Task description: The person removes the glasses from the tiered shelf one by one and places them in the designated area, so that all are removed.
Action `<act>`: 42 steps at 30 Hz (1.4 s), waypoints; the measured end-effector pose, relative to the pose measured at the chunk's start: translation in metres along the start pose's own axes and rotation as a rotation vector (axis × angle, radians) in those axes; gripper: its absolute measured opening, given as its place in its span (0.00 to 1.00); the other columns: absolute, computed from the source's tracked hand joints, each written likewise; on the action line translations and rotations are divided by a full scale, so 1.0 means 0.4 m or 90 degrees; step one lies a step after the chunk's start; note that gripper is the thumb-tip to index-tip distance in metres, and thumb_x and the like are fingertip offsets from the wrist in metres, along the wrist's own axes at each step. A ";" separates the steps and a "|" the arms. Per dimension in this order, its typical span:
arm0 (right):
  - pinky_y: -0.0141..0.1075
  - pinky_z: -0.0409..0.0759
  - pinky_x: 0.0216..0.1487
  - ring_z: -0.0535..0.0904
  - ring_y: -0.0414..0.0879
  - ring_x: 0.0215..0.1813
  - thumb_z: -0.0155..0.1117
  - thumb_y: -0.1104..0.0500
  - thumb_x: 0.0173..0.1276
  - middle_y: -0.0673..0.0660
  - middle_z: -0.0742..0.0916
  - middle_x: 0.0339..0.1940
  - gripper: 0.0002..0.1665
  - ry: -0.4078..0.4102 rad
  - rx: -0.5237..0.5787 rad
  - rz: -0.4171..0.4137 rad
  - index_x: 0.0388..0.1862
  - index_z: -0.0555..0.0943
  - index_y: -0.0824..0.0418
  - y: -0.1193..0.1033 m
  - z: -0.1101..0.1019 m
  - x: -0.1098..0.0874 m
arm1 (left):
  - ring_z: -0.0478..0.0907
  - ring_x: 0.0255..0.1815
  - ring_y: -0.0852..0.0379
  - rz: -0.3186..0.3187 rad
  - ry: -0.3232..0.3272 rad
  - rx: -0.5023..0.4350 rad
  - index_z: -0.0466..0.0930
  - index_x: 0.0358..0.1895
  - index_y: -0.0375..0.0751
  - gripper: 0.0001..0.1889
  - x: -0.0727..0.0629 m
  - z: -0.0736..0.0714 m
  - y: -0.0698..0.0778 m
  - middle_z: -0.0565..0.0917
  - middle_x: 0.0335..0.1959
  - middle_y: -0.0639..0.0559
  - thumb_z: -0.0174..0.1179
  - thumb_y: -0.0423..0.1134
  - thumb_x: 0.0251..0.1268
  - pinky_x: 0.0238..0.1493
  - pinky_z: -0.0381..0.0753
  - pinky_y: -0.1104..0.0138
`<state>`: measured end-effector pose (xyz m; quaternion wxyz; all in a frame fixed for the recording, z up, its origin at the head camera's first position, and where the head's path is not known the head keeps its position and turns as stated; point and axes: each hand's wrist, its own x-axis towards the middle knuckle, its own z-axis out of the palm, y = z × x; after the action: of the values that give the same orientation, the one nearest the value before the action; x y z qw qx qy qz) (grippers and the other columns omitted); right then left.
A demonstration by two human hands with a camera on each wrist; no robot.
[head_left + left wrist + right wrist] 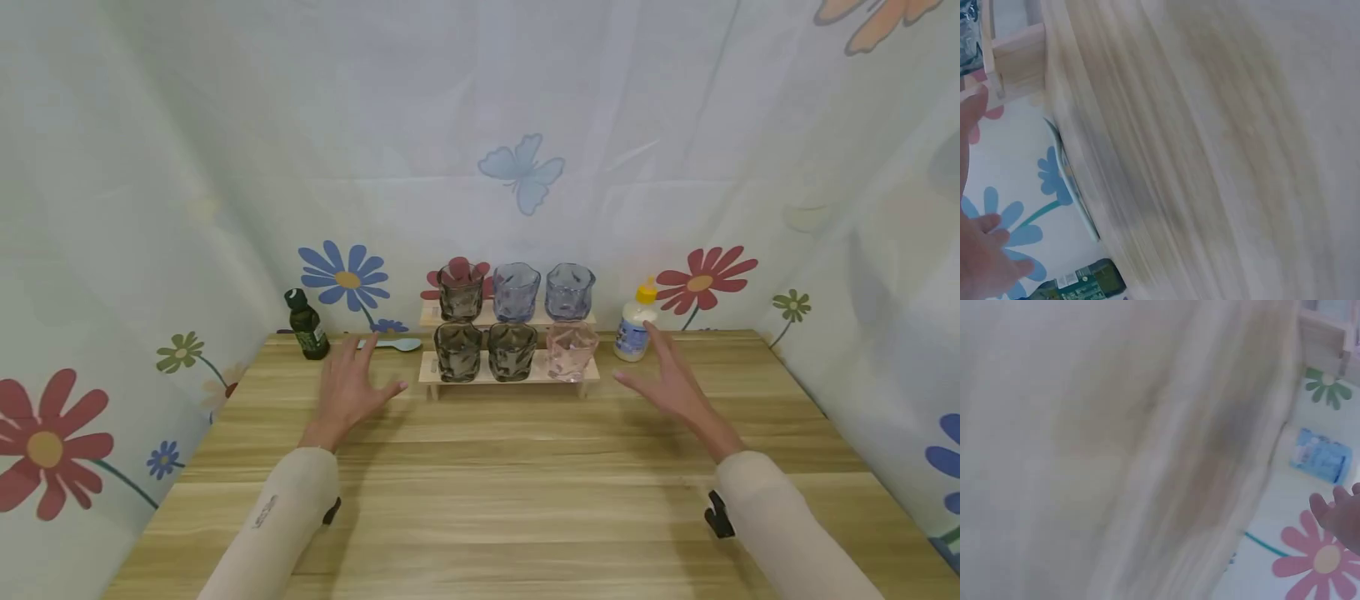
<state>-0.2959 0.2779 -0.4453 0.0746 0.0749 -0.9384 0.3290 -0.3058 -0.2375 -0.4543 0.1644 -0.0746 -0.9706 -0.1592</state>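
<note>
My left hand (pixel 350 390) hangs over the table with fingers spread, holding nothing. Beyond its fingertips lie a pale blue spoon (pixel 399 343) and, to the left, a dark green bottle (pixel 308 327) with a black cap. My right hand (pixel 671 379), also empty with thumb and fingers apart, reaches toward a white bottle (pixel 632 337) with a yellow nozzle and blue label. Between the hands stands a two-step wooden rack (pixel 495 377). Its lower step holds two dark glasses (pixel 458 353) and a pink glass (pixel 572 350); the upper holds a dark glass (pixel 461 293) and two bluish glasses (pixel 516 292).
The wood-grain table (pixel 510 483) runs back to a white curtain (pixel 420 167) printed with flowers and butterflies, which also hangs along both sides. The rack stands near the back edge, with the bottles on either side of it.
</note>
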 end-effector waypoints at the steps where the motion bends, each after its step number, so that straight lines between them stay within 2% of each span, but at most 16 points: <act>1: 0.75 0.53 0.68 0.49 0.75 0.79 0.68 0.33 0.62 0.71 0.51 0.82 0.64 0.005 0.009 -0.006 0.84 0.40 0.49 -0.009 -0.001 0.005 | 0.64 0.71 0.29 0.008 0.000 -0.018 0.56 0.78 0.45 0.51 0.003 0.000 0.003 0.63 0.73 0.31 0.71 0.59 0.55 0.66 0.63 0.33; 5: 0.73 0.55 0.69 0.51 0.72 0.79 0.74 0.37 0.59 0.70 0.54 0.81 0.67 0.015 0.031 -0.029 0.84 0.42 0.50 -0.041 -0.008 0.022 | 0.70 0.66 0.29 0.022 -0.026 -0.130 0.55 0.78 0.46 0.48 0.014 0.002 0.022 0.66 0.72 0.32 0.73 0.49 0.57 0.59 0.72 0.36; 9: 0.71 0.59 0.69 0.55 0.73 0.77 0.75 0.41 0.59 0.73 0.58 0.79 0.68 0.015 0.035 -0.042 0.84 0.41 0.54 -0.064 -0.019 0.039 | 0.70 0.67 0.34 0.015 -0.060 -0.236 0.54 0.78 0.47 0.46 0.022 0.000 0.044 0.68 0.71 0.35 0.72 0.45 0.60 0.60 0.73 0.38; 14: 0.69 0.65 0.66 0.61 0.72 0.74 0.75 0.45 0.61 0.73 0.59 0.78 0.66 0.026 0.056 -0.059 0.84 0.42 0.55 -0.086 -0.032 0.061 | 0.71 0.68 0.35 0.005 -0.096 -0.292 0.51 0.79 0.51 0.48 0.033 0.005 0.059 0.70 0.69 0.36 0.72 0.43 0.60 0.60 0.73 0.39; 22: 0.67 0.67 0.65 0.65 0.72 0.72 0.77 0.50 0.59 0.74 0.64 0.75 0.64 0.055 0.080 -0.087 0.83 0.46 0.56 -0.126 -0.043 0.095 | 0.71 0.68 0.33 0.012 -0.131 -0.331 0.50 0.79 0.54 0.51 0.061 0.012 0.078 0.70 0.69 0.34 0.75 0.41 0.56 0.61 0.72 0.38; 26: 0.67 0.68 0.65 0.65 0.72 0.72 0.77 0.51 0.60 0.74 0.63 0.76 0.63 0.066 0.086 -0.093 0.83 0.47 0.58 -0.138 -0.051 0.117 | 0.72 0.67 0.33 0.029 -0.147 -0.326 0.48 0.80 0.55 0.53 0.074 0.018 0.082 0.71 0.68 0.32 0.75 0.42 0.56 0.59 0.74 0.38; 34: 0.67 0.67 0.66 0.65 0.72 0.73 0.77 0.46 0.59 0.73 0.63 0.77 0.64 0.045 0.059 -0.084 0.83 0.46 0.56 -0.153 -0.059 0.149 | 0.72 0.65 0.30 0.058 -0.170 -0.315 0.48 0.80 0.54 0.53 0.096 0.033 0.083 0.72 0.65 0.30 0.75 0.39 0.56 0.61 0.73 0.39; 42: 0.66 0.66 0.67 0.65 0.72 0.73 0.76 0.48 0.60 0.73 0.61 0.78 0.64 0.007 0.037 -0.083 0.83 0.46 0.56 -0.171 -0.065 0.176 | 0.75 0.62 0.33 0.068 -0.177 -0.271 0.50 0.79 0.52 0.53 0.110 0.034 0.096 0.78 0.60 0.32 0.76 0.40 0.53 0.62 0.72 0.40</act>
<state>-0.3496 0.2352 -0.3704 0.0990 0.1365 -0.9210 0.3513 -0.3435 -0.1928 -0.4405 0.0184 -0.1798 -0.9232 -0.3392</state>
